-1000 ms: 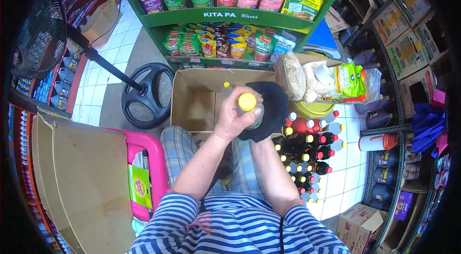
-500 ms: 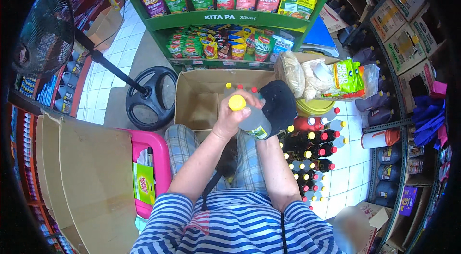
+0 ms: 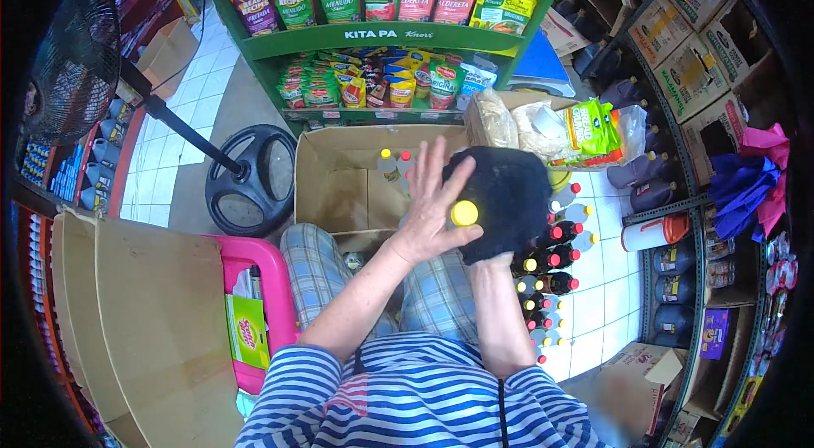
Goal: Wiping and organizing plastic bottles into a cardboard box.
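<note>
My left hand (image 3: 426, 212) is open, its fingers stretched and spread, the thumb beside the yellow cap of a bottle (image 3: 464, 213). The cap points up toward me; the bottle's body is hidden behind the hand and a black cloth (image 3: 509, 194). That cloth covers my right hand, leaving only the wrist (image 3: 493, 261) in sight, and wraps against the bottle's far side. Beyond my left hand, capped bottles (image 3: 387, 163) stand inside an open cardboard box (image 3: 326, 181) in front of my knees.
Rows of dark and clear bottles (image 3: 560, 257) stand on the white tiles to my right. A box of bagged goods (image 3: 543, 130) sits behind them. A pink plastic stool (image 3: 284, 295), a tall carton (image 3: 170, 321) and a fan's round base (image 3: 246, 181) are at left; a green shelf (image 3: 381, 37) faces me.
My left hand has loosened from around the bottle and spread its fingers. The bottle has tipped so its cap faces me, and the black cloth has moved right and slightly nearer.
</note>
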Tool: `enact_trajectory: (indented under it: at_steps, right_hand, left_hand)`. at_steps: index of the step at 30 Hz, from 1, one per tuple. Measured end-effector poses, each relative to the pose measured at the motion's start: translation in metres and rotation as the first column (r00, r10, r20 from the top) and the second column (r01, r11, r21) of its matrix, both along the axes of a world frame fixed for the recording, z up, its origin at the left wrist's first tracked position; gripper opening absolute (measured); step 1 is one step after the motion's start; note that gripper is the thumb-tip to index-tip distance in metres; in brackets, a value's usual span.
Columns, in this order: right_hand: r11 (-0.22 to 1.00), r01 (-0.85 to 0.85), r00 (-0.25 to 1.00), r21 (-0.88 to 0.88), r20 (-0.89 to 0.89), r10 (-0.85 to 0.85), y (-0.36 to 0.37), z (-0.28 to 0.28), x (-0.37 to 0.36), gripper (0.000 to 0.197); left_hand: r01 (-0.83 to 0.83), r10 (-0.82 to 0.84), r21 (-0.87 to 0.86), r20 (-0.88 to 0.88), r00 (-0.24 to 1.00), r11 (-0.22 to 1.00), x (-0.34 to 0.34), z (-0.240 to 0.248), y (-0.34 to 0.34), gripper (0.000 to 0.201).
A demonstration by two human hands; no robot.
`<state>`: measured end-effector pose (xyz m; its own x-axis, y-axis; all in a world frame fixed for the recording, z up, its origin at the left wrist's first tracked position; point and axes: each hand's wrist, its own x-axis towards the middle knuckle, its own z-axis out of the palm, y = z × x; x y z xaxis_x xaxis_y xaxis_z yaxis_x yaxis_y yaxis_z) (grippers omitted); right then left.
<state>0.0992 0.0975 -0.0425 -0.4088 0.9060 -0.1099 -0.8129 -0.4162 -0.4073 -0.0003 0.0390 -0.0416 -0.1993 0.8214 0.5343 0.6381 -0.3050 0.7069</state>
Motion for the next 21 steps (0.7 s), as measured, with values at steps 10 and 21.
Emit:
enact_trajectory:
  at_steps: [10,21]
  right_hand:
    - [0.993,0.001,0.990,0.116,0.141,-0.018,0.004,0.027,-0.004,0.027]
    - [0.984,0.151,0.941,-0.098,0.320,-0.113,-0.027,0.104,-0.004,0.038]
  left_hand:
    - [0.064,-0.037,0.139,-0.193,0.981,0.988,0.013,-0.013,-0.016,0.055]
    - [0.084,-0.037,0.239,-0.195,0.980,0.967,-0.006,-0.018,-0.009,0.113]
